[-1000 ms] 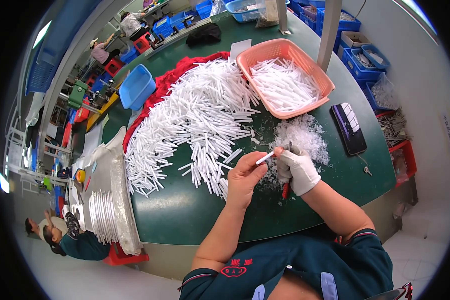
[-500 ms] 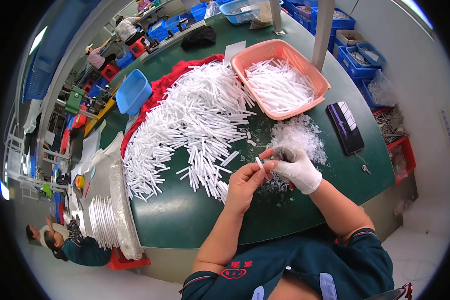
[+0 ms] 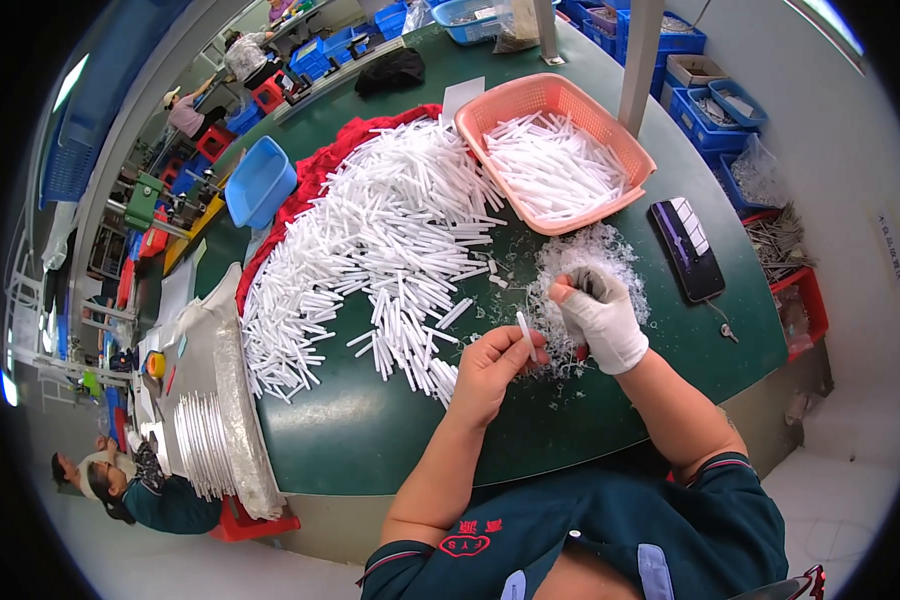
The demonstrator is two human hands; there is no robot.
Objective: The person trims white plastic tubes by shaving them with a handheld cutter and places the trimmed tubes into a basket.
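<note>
My bare left hand (image 3: 494,372) pinches a short white plastic tube (image 3: 524,328) upright between thumb and fingers. To its right, my right hand (image 3: 602,318) wears a white glove with grey, worn-looking fingertips and bare skin at the thumb tip. Its fingers are curled closed, and a small red bit (image 3: 582,353) shows under the palm; what it belongs to is hidden. Below and beyond that hand lie clear-white plastic shavings (image 3: 610,262). A large pile of similar white tubes (image 3: 390,230) spreads over the green table to the left, partly on a red cloth (image 3: 315,180).
A pink basket (image 3: 638,195) of white tubes stands beyond my right hand. A phone (image 3: 688,250) with a key lies to the right. A blue tub (image 3: 260,183) sits at the far left, near a bundle of thin rods (image 3: 205,445). A grey post (image 3: 642,65) rises behind the basket.
My right hand has moved away from the tube, up and to the right. The left hand still holds the tube, now a little lower and more exposed.
</note>
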